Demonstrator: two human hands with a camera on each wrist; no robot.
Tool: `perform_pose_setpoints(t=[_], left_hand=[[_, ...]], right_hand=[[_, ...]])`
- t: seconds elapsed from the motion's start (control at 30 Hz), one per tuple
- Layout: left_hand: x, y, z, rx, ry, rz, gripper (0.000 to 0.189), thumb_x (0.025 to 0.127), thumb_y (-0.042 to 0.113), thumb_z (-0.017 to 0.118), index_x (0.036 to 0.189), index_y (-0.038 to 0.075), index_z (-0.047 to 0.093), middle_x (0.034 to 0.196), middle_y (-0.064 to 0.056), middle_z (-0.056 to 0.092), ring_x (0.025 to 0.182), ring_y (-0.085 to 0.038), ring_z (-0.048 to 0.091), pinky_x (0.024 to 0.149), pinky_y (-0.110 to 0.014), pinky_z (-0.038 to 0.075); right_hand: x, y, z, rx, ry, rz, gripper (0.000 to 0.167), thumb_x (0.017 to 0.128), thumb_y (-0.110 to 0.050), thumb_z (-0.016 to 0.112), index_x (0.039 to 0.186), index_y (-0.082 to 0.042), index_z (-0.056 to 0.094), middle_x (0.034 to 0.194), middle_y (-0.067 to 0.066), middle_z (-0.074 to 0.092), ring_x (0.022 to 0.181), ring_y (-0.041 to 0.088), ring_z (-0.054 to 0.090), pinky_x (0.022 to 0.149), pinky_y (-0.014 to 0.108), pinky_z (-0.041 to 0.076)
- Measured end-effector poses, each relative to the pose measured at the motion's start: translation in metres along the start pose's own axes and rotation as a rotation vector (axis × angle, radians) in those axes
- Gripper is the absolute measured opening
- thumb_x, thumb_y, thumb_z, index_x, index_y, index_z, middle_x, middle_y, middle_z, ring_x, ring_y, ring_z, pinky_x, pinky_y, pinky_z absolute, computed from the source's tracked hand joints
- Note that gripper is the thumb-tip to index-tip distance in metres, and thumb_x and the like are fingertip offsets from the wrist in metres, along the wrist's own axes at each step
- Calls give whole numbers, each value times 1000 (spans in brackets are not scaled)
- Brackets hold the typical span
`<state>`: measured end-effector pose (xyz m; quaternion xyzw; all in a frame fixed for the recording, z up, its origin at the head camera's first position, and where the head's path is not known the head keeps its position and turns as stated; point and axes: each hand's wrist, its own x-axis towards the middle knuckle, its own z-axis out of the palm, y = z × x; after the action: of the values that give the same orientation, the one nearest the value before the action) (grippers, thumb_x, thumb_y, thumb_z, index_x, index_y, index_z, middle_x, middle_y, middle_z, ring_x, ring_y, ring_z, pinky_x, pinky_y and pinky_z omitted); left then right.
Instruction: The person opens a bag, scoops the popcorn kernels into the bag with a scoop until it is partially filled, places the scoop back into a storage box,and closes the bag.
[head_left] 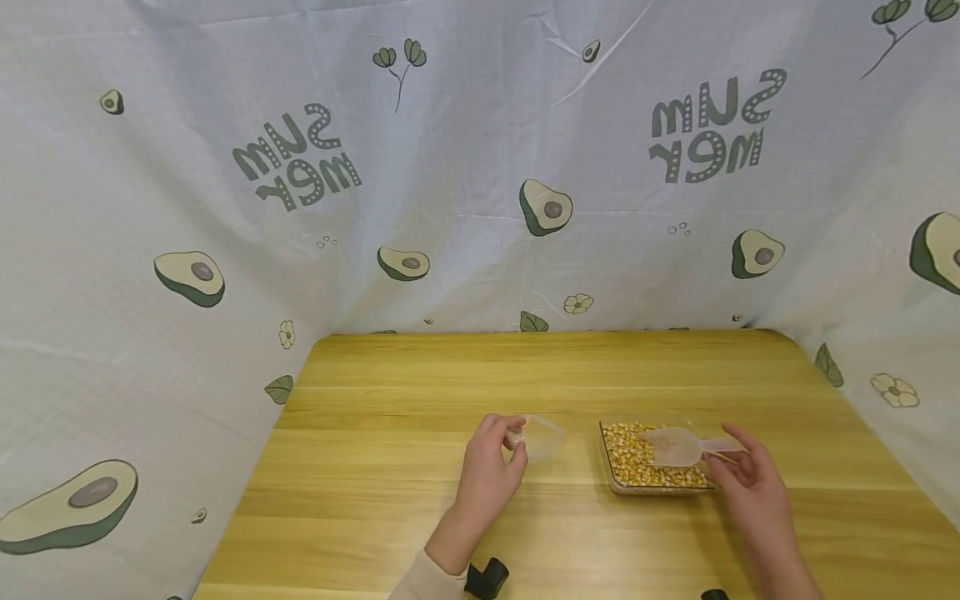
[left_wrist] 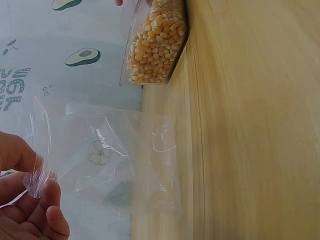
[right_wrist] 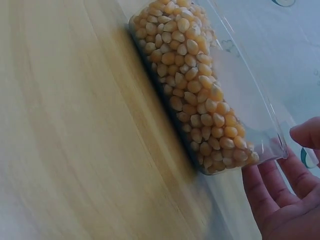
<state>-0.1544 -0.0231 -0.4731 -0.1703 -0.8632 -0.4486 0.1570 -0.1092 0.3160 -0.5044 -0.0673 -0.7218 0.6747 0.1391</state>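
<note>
Ideally, the left hand [head_left: 491, 460] steadies its pinched bag [head_left: 543, 439] left of the box [head_left: 637, 490]; right hand [head_left: 753, 487] at scoop [head_left: 677, 448], grip unclear.

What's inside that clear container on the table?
The container holds yellowish corn kernels, with a pale scoop reaching in over them. What lies directly beneath the scoop or deep in the middle is covered and can't be made out.

The left hand [head_left: 491, 467] pinches; the right hand [head_left: 756, 492] parts thumb from fingers.
</note>
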Motion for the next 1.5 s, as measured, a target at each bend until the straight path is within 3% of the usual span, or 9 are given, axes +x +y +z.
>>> perform_pose_setpoints(t=[0.23,0.57,0.77,0.97,1.5], left_hand=[[0,-2,-2,-19,7,-22,26,88,-1,66,114,2,69,101,-5,65,79,-11,58,63,-16,46],[1,-3,-2,-28,29,-16,26,87,-3,67,112,2,69,101,-5,66,78,-13,59,63,-17,46],[1,-3,-3,-36,22,-53,27,87,-4,67,112,4,69,102,-5,65,79,-12,59,64,-17,46],[1,-5,-3,-36,29,-78,27,87,-4,68,112,3,69,101,-6,65,79,-13,59,65,-17,47],[-1,-6,-7,-28,46,-63,26,86,-4,67,111,2,69,101,-6,65,78,-15,60,64,-17,46]], right_hand=[[-1,-1,5,-47,1,-1,57,98,-2,57,147,-27,44,101,-25,64,94,-14,60,73,7,49],[-1,-4,22,-224,8,5,56,98,-4,58,147,-26,41,100,-31,60,94,-17,56,73,7,48],[-3,-3,34,-219,30,58,57,99,-7,57,151,-18,38,101,-29,59,96,-15,55,75,8,49],[-5,-3,45,-269,50,57,55,99,-9,58,150,-17,38,101,-31,58,96,-16,55,75,9,50],[-7,-7,51,-325,70,62,53,99,-13,60,148,-13,41,102,-33,54,93,-19,54,73,10,52]])
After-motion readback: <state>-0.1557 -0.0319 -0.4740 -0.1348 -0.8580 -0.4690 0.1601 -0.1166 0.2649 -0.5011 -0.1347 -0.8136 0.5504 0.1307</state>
